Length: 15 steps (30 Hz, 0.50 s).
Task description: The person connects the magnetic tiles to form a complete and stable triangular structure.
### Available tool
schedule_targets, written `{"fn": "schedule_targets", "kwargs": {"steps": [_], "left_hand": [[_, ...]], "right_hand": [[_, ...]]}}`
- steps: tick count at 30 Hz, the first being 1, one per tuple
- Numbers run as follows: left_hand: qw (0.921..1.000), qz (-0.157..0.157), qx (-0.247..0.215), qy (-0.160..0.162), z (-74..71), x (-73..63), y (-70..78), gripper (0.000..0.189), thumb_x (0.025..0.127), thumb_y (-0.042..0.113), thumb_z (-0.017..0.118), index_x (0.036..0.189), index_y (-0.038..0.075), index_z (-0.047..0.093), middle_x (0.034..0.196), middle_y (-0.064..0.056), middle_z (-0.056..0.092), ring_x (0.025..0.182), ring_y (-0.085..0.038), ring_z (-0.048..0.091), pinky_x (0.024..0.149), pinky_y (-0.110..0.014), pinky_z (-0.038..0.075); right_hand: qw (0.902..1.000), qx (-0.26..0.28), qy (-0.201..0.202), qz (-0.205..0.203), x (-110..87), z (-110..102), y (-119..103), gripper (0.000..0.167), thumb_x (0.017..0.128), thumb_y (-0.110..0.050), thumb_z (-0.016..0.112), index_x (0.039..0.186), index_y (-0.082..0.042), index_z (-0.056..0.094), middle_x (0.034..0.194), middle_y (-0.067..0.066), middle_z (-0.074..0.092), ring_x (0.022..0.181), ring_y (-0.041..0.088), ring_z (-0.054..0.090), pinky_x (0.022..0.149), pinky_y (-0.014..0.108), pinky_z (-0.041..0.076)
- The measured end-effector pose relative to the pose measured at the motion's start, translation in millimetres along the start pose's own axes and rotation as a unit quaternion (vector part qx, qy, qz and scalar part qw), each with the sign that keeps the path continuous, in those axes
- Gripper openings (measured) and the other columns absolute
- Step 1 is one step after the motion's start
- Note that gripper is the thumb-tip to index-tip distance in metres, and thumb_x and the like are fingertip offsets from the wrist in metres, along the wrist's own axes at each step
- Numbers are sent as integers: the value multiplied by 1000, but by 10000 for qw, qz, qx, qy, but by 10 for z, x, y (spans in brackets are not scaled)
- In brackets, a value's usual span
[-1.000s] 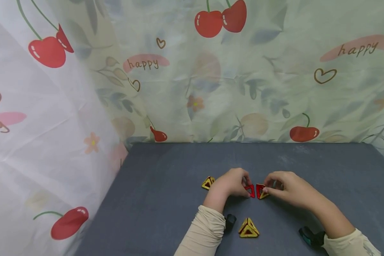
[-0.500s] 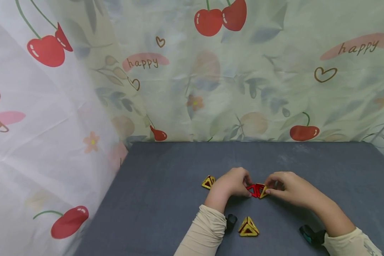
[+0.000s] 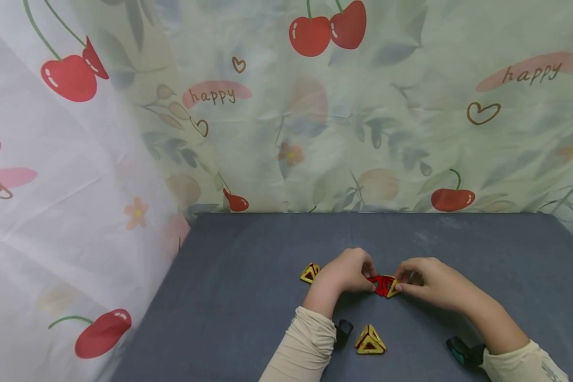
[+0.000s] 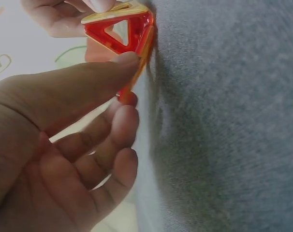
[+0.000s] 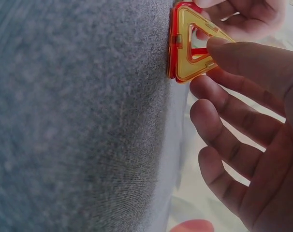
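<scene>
My left hand (image 3: 347, 271) pinches a red triangular magnetic tile (image 4: 144, 42) between thumb and fingers. From the other side, my right hand (image 3: 431, 280) pinches a yellow triangular magnetic tile (image 5: 185, 48), thumb on its face. Red tile edges show directly behind the yellow one, so the pieces meet between the two hands close over the table. Part of the joined piece is hidden by the fingertips. Nearer the body stands a small yellow and dark red tile pyramid (image 3: 370, 342). A similar pyramid (image 3: 310, 272) sits just left of my left hand, partly covered by it.
The dark grey tabletop (image 3: 248, 297) runs back to a hanging cloth (image 3: 267, 148) printed with cherries and leaves. Another cloth panel (image 3: 76, 239) borders the left side. Black wrist devices (image 3: 464, 352) hang below the forearms.
A second ago the red tile and the red and yellow piece stood slightly apart. They came together by half a second ago and remain joined, with both hands still holding them.
</scene>
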<state>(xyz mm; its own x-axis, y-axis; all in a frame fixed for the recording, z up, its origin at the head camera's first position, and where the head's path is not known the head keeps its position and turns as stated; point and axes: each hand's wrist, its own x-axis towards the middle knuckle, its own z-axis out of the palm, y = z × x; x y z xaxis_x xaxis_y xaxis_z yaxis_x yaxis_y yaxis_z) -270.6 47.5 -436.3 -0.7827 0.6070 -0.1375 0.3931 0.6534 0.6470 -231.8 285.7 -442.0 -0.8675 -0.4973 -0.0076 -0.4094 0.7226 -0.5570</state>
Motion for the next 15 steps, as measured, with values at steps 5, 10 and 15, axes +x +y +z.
{"fn": "schedule_targets", "kwargs": {"steps": [5,10,15], "left_hand": [[9993,285,-241,66,-2,12,19,15,90,10,85,104,12,79,92,4,72,79,-3,61,72,-19,51],[9977,512,-442,37,21,38,40,18,92,12,84,108,12,78,94,3,73,80,-2,62,72,-18,52],[9964,564,-616,-128,39,54,56,19,91,15,85,109,15,78,91,9,70,80,-1,63,72,-18,53]], "right_hand": [[10000,-27,2,-38,0,1,16,4,98,-29,77,100,-26,75,92,-13,71,78,0,63,67,26,53],[10000,-19,-14,-44,4,1,24,4,99,-30,77,101,-27,75,94,-13,71,80,0,63,68,26,54],[9999,67,-43,-64,5,-2,20,6,99,-31,77,102,-27,75,95,-12,72,80,-1,64,68,26,55]]}}
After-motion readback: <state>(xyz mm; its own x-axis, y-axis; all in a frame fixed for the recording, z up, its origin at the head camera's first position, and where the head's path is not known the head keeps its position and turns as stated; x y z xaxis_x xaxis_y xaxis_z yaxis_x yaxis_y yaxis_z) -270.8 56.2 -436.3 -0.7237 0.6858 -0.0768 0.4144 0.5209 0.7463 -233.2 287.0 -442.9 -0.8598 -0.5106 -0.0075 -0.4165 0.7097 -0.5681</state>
